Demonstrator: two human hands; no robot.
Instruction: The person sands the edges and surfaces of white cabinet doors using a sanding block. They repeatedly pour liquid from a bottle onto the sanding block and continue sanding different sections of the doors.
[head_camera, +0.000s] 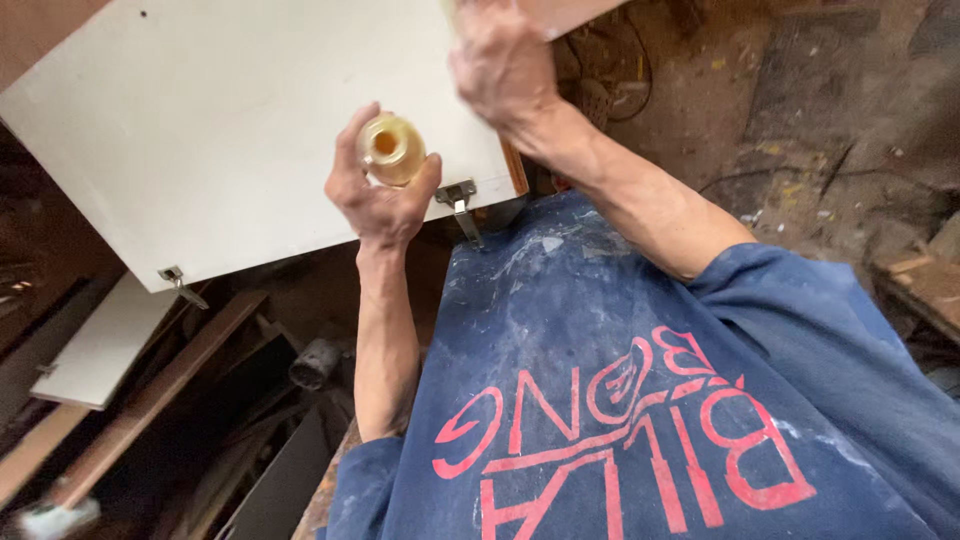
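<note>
Two hands work at a white cabinet door (230, 130). The left hand (385, 195) wraps closed around a yellowish bottle (392, 148); the right hand (505, 65) presses curled fingers on the door's top edge. Steady pressure likely stops the door shifting.

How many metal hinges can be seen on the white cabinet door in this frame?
2. One hinge sits on the white door's lower edge just right of the left hand holding a yellowish bottle; another hinge is at its lower-left corner. Others may be hidden.

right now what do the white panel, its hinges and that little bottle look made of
White panel: likely laminated board, smooth matt white face, brownish edge at the corner. Hinges: shiny silver metal. Bottle in the left hand: translucent amber-yellow, probably plastic, though glass cannot be ruled out.
</note>
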